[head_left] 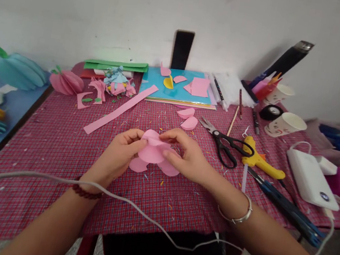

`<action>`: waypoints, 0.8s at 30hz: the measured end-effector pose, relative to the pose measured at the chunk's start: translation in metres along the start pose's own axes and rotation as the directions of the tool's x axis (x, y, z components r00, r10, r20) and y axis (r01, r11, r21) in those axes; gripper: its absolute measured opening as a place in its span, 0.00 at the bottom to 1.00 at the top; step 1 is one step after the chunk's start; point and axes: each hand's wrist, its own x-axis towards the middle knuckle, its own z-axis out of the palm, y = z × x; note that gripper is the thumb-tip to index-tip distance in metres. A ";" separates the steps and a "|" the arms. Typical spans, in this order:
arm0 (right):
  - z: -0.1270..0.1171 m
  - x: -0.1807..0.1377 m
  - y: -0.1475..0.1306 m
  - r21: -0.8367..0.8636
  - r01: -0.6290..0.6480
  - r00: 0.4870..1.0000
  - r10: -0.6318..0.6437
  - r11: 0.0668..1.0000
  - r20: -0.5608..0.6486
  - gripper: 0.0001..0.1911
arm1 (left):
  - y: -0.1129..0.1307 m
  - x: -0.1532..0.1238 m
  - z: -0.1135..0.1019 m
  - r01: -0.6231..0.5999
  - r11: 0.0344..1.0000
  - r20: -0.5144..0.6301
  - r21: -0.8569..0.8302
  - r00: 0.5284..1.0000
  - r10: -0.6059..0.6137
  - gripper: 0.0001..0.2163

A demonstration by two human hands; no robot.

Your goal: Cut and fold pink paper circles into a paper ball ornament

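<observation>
Between my two hands is a pink paper circle [151, 152] with a crease near its top. My left hand [123, 152] pinches its left edge between thumb and fingers. On the other side, my right hand [186, 157] grips the right edge, its thumb pressed near the paper. Below lie more pink paper rounds [138, 165], partly hidden by the hands and the held piece. Just beyond my fingers are two folded pink circles [189, 123] on the checked cloth [68, 146].
Scissors [222, 141] lie right of my hands, near a yellow glue gun [261, 160] and a white power bank [312, 178]. A white cable [133, 204] crosses in front of my forearms. Paper cups [285, 124] stand behind. Pink strip [121, 109] and paper scraps [116, 77] lie left.
</observation>
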 end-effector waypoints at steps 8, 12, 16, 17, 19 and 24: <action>0.005 -0.001 0.004 -0.247 0.066 0.998 -0.069 0.967 -0.002 0.07 | -0.006 0.003 0.006 0.064 0.982 0.045 -0.180 0.997 -0.057 0.08; 0.001 0.000 -0.004 -0.283 0.058 0.997 -0.068 0.957 -0.026 0.08 | -0.006 0.003 0.004 0.103 0.993 0.022 -0.060 0.995 -0.101 0.07; -0.009 0.003 -0.004 -0.008 -0.180 0.959 0.174 0.984 -0.224 0.06 | 0.005 0.007 -0.010 -0.050 0.995 -0.156 0.082 0.986 0.062 0.08; -0.012 0.004 -0.003 0.094 -0.228 0.943 0.244 0.969 -0.228 0.05 | 0.009 0.008 -0.015 -0.085 0.992 -0.178 0.098 0.979 0.101 0.08; -0.016 0.005 -0.001 0.261 -0.271 0.926 0.325 0.926 -0.191 0.03 | 0.016 0.011 -0.027 -0.145 0.984 -0.190 0.102 0.968 0.163 0.07; -0.021 0.004 0.006 0.381 -0.285 0.928 0.353 0.880 -0.122 0.02 | 0.029 0.015 -0.052 -0.143 0.989 -0.173 0.041 0.974 0.148 0.05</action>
